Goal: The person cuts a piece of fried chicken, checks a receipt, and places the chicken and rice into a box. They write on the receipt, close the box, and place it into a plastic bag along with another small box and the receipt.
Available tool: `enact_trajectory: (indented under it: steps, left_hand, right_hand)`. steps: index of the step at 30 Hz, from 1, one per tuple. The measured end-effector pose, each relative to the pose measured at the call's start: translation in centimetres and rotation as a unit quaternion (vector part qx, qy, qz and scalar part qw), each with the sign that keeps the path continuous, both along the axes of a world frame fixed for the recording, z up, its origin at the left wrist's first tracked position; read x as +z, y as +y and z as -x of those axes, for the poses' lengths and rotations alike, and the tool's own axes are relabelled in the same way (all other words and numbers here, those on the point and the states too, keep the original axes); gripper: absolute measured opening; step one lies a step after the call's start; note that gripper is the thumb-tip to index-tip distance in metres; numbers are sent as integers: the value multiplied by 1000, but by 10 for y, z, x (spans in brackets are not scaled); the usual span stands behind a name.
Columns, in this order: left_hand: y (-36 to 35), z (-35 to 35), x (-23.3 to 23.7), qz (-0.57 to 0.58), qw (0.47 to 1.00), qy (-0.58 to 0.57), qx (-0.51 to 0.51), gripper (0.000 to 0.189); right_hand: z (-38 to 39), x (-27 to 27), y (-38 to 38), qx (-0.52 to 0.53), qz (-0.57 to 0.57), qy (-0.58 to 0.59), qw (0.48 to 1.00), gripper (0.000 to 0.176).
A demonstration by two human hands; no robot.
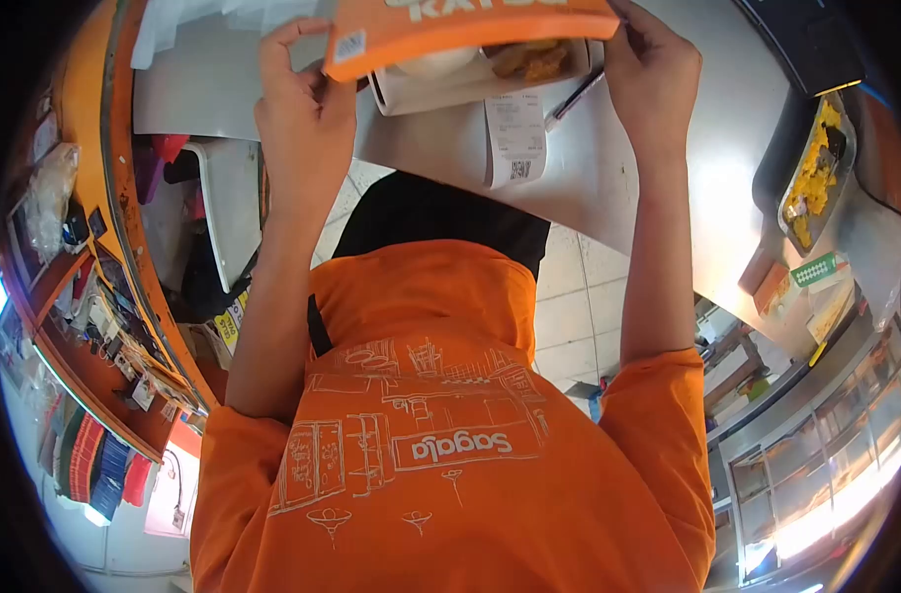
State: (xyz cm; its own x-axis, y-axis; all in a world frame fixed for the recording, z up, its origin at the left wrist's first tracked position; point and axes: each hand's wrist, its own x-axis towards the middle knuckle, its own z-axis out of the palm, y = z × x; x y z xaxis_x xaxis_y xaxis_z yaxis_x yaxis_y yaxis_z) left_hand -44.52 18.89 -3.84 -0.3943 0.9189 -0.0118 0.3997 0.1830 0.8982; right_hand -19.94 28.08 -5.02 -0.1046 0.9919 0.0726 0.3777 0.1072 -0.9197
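My left hand (307,114) pinches the left end of an orange printed cardboard lid (470,40). The lid's right end is gripped by my right hand (658,84), thumb at its corner. Beneath the tilted lid is a white food box (445,97), partly covered, with a white mound that looks like rice (438,65) and browned fried food (535,61) inside. A printed receipt (515,133) lies in front of the box and hangs over the table edge. Beside the receipt, close to my right hand, rests a pen (574,102).
The box is on a metal table (589,168). At the right, a tray of yellow food (816,178) stands near a green-and-white packet (816,270). Clear plastic (188,25) lies at the top left. Cluttered shelves (124,346) line the left side, beside a white bin (228,208).
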Motion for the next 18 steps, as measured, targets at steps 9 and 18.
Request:
enact_trajectory:
  steps: [9,18]
  left_hand:
    - [-13,-21,15,32,981,-36,-188,57]
    - [41,-9,7,-2,894,292,-339,74]
  right_hand:
    - [-9,31,-2,98,81,-72,989,37]
    - [-19,13,-8,244,-8,-75,967,45]
